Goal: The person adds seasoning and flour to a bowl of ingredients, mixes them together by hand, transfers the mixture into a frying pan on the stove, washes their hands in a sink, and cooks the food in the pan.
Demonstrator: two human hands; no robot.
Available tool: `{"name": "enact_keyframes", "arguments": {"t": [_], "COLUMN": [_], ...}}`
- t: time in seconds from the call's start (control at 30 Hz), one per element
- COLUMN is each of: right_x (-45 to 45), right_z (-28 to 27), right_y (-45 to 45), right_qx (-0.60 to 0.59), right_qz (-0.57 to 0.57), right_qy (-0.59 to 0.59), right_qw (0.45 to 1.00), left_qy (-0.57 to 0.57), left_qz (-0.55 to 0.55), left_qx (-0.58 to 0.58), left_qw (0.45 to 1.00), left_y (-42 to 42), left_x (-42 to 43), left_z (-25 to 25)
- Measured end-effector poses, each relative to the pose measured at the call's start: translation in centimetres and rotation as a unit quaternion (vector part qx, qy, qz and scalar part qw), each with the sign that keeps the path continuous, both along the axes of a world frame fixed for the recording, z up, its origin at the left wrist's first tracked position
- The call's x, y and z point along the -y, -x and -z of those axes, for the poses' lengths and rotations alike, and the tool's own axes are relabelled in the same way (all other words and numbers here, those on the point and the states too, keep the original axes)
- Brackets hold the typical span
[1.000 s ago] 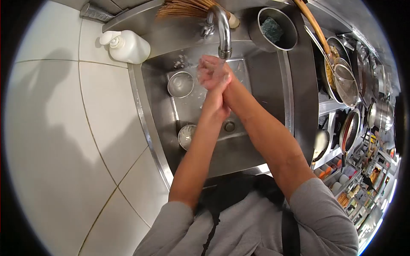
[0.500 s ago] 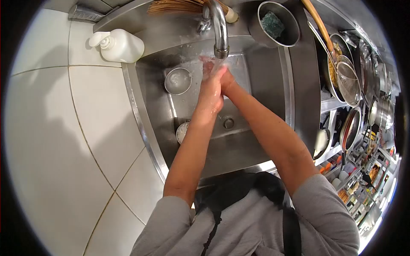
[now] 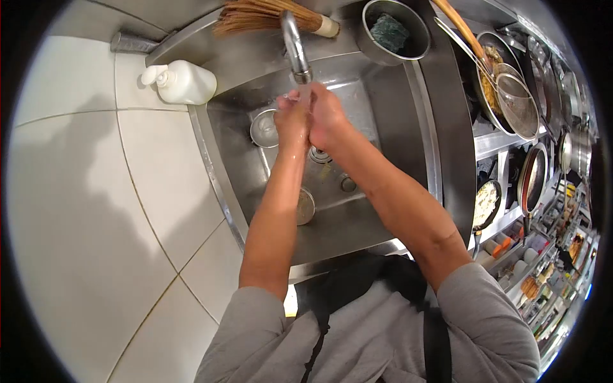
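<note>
Under the spout of the metal faucet [image 3: 295, 46], my left hand [image 3: 294, 125] and my right hand [image 3: 327, 116] are side by side and touching at the wrists. A stream of water runs down between them. Both look wet and loosely cupped, with fingers apart and no object in them. The right fingers are slightly blurred. Below is the steel sink [image 3: 389, 153]. A round metal bowl [image 3: 263, 129] sits in it beside my left hand, partly hidden. Another round dish [image 3: 306, 205] shows from behind my left forearm.
A white pump bottle [image 3: 187, 83] stands on the tiled ledge at left. Behind the faucet lies a straw brush [image 3: 268, 14]. At the back right, a steel pot [image 3: 418, 32] holds a green scouring pad [image 3: 389, 33]. Farther right are a strainer [image 3: 516, 105] and several pans.
My hands have risen closer to the spout and loosened from a tighter clasp into a cupped shape. The camera view has shifted slightly, and the drain now shows below my hands.
</note>
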State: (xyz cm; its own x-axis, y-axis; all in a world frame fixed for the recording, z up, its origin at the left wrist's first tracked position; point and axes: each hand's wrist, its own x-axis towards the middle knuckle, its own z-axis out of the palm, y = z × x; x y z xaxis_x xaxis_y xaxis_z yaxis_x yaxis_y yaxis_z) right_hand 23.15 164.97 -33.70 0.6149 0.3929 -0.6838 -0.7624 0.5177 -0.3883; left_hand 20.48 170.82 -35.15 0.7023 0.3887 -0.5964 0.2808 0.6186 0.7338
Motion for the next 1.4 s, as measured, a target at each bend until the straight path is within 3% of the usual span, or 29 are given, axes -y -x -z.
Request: {"name": "enact_keyframes", "arguments": {"t": [0.07, 0.13, 0.2, 0.23, 0.27, 0.3, 0.33, 0.37, 0.4, 0.47, 0.6, 0.7, 0.77, 0.8, 0.83, 0.87, 0.9, 0.93, 0.97, 1.0, 1.03, 1.07, 1.1, 1.13, 1.17, 1.2, 1.27, 1.33, 1.4], "right_x": [-0.9, -0.9, -0.7, 0.1, 1.1, 2.3, 4.3, 6.3, 8.1, 11.4, 18.1, 25.5, 31.3, 34.6, 38.6, 41.1, 45.7, 48.3, 50.8, 54.9, 62.1, 62.6, 62.6, 66.0, 66.8, 67.7, 68.9, 69.0, 67.6], "right_z": [-0.8, -0.1, 0.2, -1.3, -3.6, -4.0, -4.7, -5.6, -6.5, -6.2, -6.7, -8.9, -9.3, -8.8, -7.2, -6.9, -1.6, -1.9, -2.2, 0.7, 10.0, 6.1, 1.2, 4.1, 3.8, 3.3, 2.8, 2.2, 1.4], "right_y": [0.6, 1.2, -1.3, -1.1, -0.9, -0.3, -0.4, 0.3, 1.2, 4.0, 13.1, 22.1, 28.8, 32.4, 35.7, 38.3, 43.9, 45.1, 46.2, 48.2, 52.9, 50.4, 47.4, 47.8, 46.2, 44.1, 40.9, 37.8, 36.2], "right_qx": [0.203, 0.450, 0.438, 0.454, 0.485, 0.447, 0.458, 0.443, 0.437, 0.467, 0.511, 0.494, 0.470, 0.417, 0.343, 0.198, 0.204, 0.054, -0.082, -0.125, 0.026, -0.119, -0.215, -0.165, -0.120, -0.106, -0.022, 0.007, 0.032], "right_qz": [-0.051, -0.137, -0.246, -0.195, -0.254, -0.230, -0.293, -0.304, -0.313, -0.300, -0.172, -0.223, -0.214, -0.205, -0.313, -0.397, -0.496, -0.590, -0.692, -0.617, -0.601, -0.393, -0.117, 0.056, 0.184, 0.220, 0.207, 0.093, 0.055], "right_qy": [0.178, 0.376, 0.456, 0.457, 0.566, 0.599, 0.593, 0.584, 0.567, 0.558, 0.508, 0.508, 0.548, 0.557, 0.577, 0.613, 0.623, 0.601, 0.544, 0.536, 0.536, 0.541, 0.533, 0.464, 0.440, 0.411, 0.274, 0.217, 0.237], "right_qw": [0.962, 0.799, 0.735, 0.740, 0.617, 0.623, 0.594, 0.608, 0.624, 0.618, 0.672, 0.669, 0.658, 0.688, 0.672, 0.654, 0.570, 0.537, 0.468, 0.562, 0.592, 0.734, 0.810, 0.868, 0.871, 0.878, 0.939, 0.972, 0.969], "left_qy": [0.025, 0.036, 0.050, 0.062, 0.072, 0.081, 0.022, -0.134, -0.230, -0.300, -0.301, -0.385, -0.480, -0.572, -0.659, -0.708, -0.734, -0.736, -0.752, -0.697, -0.633, -0.560, -0.416, -0.368, -0.319, -0.232, -0.069, 0.034, 0.029], "left_qz": [0.018, 0.016, 0.027, 0.042, 0.067, 0.124, 0.142, 0.122, 0.036, 0.219, 0.248, 0.253, 0.296, 0.320, 0.322, 0.405, 0.475, 0.530, 0.497, 0.505, 0.503, 0.493, 0.489, 0.505, 0.518, 0.519, 0.561, 0.560, 0.518], "left_qx": [0.023, 0.057, 0.117, 0.159, 0.184, 0.102, 0.068, 0.029, 0.044, 0.126, 0.090, 0.071, 0.122, 0.164, 0.203, 0.067, -0.071, -0.206, -0.167, -0.112, -0.056, 0.002, 0.051, 0.035, 0.020, 0.057, 0.081, 0.067, -0.004], "left_qw": [0.999, 0.998, 0.991, 0.984, 0.978, 0.984, 0.987, 0.983, 0.972, 0.920, 0.916, 0.884, 0.817, 0.738, 0.649, 0.574, 0.479, 0.367, 0.400, 0.497, 0.586, 0.666, 0.765, 0.780, 0.794, 0.821, 0.821, 0.825, 0.855], "left_y": [-1.1, -1.2, -0.9, -0.2, 0.1, 0.2, -0.9, -2.9, -3.4, -4.8, -5.7, -3.7, -5.3, -5.0, -4.6, -3.0, -1.4, -0.4, 0.3, 0.9, 1.4, 2.5, 5.0, 8.0, 11.4, 15.1, 22.5, 30.1, 38.0], "left_x": [-0.5, -1.0, -1.5, -1.8, -1.9, 0.4, -0.7, -4.5, -2.4, -5.3, -4.2, -1.2, -3.8, -3.7, -3.5, -0.7, 3.4, 5.7, 5.7, 5.3, 4.5, 4.0, 4.4, 5.5, 6.9, 7.9, 10.4, 13.9, 16.2], "left_z": [-0.4, 0.7, 2.5, 2.9, 2.7, -2.3, -1.4, 1.9, -1.2, 0.0, -0.9, -1.7, 4.1, 5.1, 5.9, 2.5, -3.6, -7.0, -7.3, -7.4, -7.2, -7.2, -7.5, -9.0, -10.6, -10.9, -11.0, -10.7, -9.0]}}
